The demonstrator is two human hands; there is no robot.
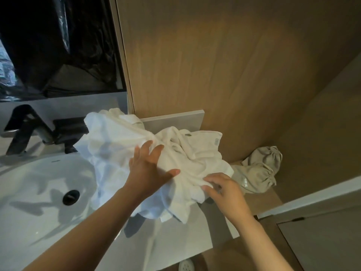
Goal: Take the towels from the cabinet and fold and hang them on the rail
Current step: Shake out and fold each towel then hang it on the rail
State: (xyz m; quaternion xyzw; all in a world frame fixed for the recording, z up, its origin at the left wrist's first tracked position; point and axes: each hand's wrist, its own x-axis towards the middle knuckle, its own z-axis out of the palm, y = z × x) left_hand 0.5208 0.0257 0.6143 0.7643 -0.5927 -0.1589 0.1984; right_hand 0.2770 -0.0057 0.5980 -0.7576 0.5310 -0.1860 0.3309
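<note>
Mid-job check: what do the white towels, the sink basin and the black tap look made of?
The towels: soft terry-like cloth, probably cotton, matte, crumpling in loose folds. The basin: glossy white, likely ceramic, with smooth curves and sheen. The tap: probably metal, matte black finish, sharp angular edges.

Grey countertop [175, 241], crumpled white towels [117, 137] heaped on it, white basin [39, 192] alongside

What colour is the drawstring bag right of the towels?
The drawstring bag beside the white towels is plain greyish beige, with small pale lettering; head view.
</note>
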